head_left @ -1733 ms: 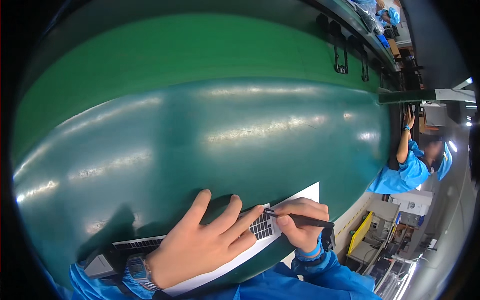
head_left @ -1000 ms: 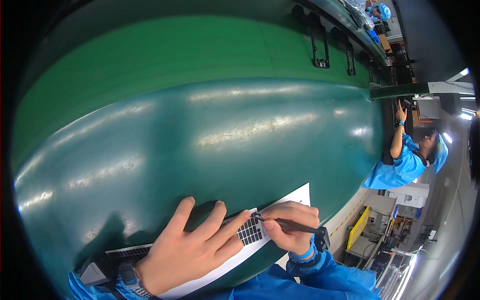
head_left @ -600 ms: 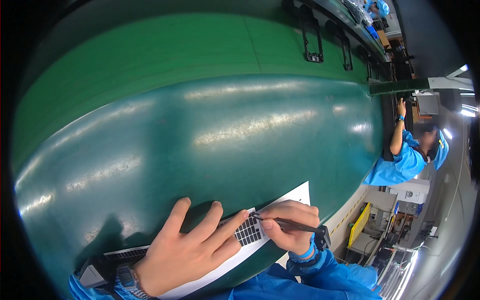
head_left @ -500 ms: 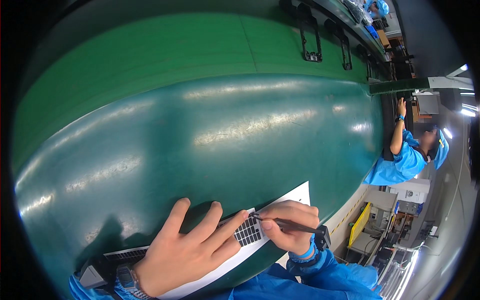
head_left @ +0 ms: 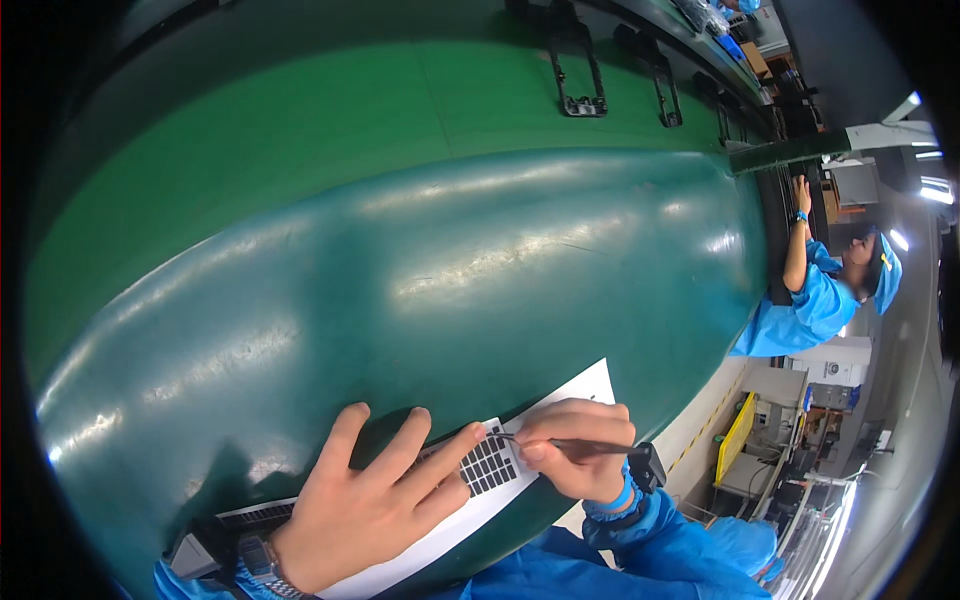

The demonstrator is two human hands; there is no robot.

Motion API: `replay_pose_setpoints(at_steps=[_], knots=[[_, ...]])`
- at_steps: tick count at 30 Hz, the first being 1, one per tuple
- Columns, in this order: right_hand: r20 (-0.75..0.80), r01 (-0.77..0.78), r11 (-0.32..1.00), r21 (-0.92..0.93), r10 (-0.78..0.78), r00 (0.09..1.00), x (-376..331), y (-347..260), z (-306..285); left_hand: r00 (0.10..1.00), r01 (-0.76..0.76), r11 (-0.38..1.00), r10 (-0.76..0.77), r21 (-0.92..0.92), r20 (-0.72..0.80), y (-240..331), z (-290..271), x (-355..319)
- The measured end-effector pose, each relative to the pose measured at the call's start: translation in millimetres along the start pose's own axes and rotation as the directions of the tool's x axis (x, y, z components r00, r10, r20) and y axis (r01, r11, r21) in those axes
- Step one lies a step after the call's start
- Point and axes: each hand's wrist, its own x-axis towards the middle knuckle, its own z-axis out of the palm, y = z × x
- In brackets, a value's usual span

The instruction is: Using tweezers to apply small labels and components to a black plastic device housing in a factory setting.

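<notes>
Head view: two hands (head_left: 365, 505), one tweezers (head_left: 565, 446)

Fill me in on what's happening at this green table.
A person's left hand lies flat on a white sheet at the near edge of the green table, fingers spread. Their right hand holds slim tweezers, tip at a grid of small dark squares on the sheet. Farther along on the right, a co-worker in blue reaches onto the table.
</notes>
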Motion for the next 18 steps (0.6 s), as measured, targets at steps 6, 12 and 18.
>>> replay_pose_setpoints(at_steps=[6,12,18], knots=[[-0.110,-0.203,0.943,0.264,0.238,0.965,-8.5,-6.1,-23.4,0.996,-0.077,0.997,0.076,-0.021,-0.036,-1.8,5.4,20.8],[0.008,-0.159,0.809,0.566,0.187,0.982,26.5,-15.4,-24.5,0.984,-0.104,0.995,0.102,0.009,0.150,-6.3,-22.1,-1.7],[-0.118,0.056,0.761,0.646,0.028,0.993,78.3,11.7,-40.1,0.975,-0.172,0.985,0.172,-0.018,0.138,-4.4,-20.9,12.6]])
